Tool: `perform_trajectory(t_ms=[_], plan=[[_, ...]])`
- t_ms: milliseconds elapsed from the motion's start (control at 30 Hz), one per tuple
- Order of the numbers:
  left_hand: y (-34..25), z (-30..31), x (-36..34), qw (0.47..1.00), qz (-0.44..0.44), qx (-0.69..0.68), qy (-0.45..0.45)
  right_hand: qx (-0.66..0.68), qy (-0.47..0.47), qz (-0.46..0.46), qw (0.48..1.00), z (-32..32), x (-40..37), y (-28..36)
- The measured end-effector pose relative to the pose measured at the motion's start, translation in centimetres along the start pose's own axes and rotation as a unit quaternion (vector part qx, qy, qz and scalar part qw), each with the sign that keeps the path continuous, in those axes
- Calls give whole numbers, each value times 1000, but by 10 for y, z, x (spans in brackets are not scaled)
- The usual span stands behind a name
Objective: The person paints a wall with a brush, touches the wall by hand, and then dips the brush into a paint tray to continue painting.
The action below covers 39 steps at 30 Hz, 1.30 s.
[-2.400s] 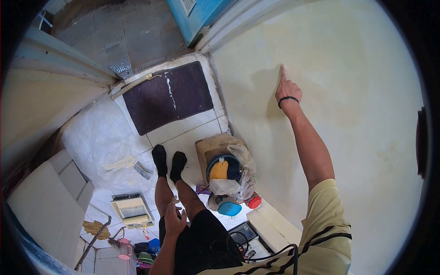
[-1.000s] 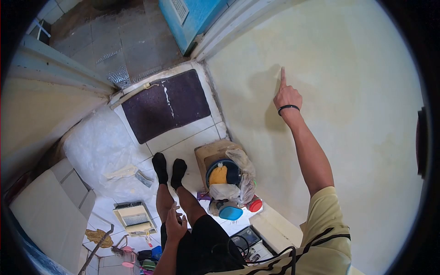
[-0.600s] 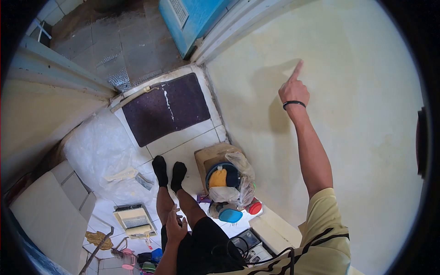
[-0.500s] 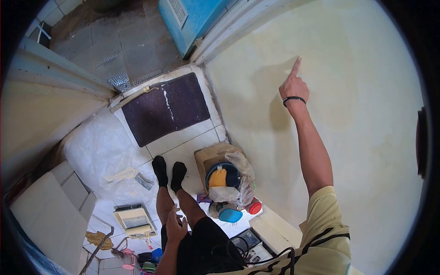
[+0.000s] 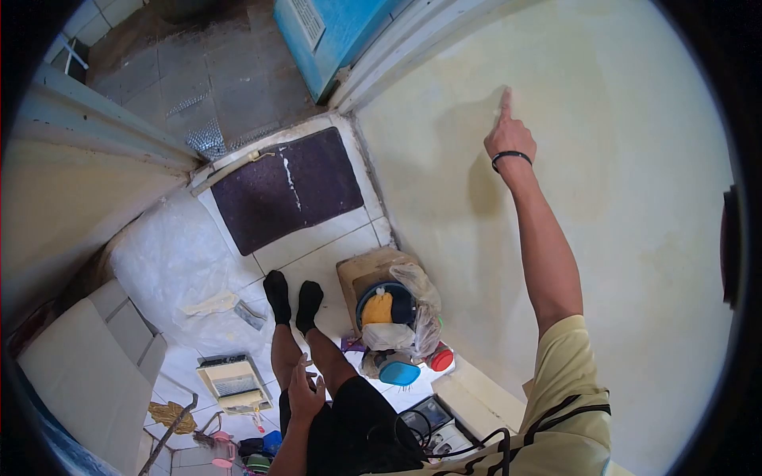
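My right hand (image 5: 510,139) is raised at the pale cream wall (image 5: 635,143), its index finger stretched out and the other fingers curled in. Nothing is in it, and its shadow falls on the wall to the left. A dark band (image 5: 512,157) circles that wrist. Down in front of my black shorts (image 5: 357,432), my left hand (image 5: 305,393) hangs by my thigh, holding nothing, its fingers loosely bent and apart. My feet in black socks (image 5: 278,297) stand on white tiles.
A dark purple mat (image 5: 317,170) lies at the doorway, near a blue door (image 5: 333,40). Beside my feet is a cardboard box (image 5: 357,274) with a tub and plastic bags. Clear plastic sheeting (image 5: 167,254) lies left; a dustpan (image 5: 236,385) is below it.
My right hand has shifted slightly up along the wall, its pointing finger moving a little up and left. My left hand and my feet have hardly moved.
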<state>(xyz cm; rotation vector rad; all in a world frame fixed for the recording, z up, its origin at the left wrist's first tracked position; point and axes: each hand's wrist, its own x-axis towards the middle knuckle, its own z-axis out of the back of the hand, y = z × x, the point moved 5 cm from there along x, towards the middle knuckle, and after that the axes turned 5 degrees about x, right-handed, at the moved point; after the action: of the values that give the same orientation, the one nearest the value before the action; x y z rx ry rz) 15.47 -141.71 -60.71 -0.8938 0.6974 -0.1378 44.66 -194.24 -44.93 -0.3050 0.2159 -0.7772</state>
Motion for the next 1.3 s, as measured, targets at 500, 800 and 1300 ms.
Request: perform_trajectory(t_ms=[500,800,1300], plan=[[1,7,2,1000,10,1,-2,-45,36,21,998,-7,33,37],[-2,12,11,999,32,-11,-4,-88,44,49,994,-33,67,72],[-1,12,27,996,68,-48,18,-136,75,67,986,-84,87,91]])
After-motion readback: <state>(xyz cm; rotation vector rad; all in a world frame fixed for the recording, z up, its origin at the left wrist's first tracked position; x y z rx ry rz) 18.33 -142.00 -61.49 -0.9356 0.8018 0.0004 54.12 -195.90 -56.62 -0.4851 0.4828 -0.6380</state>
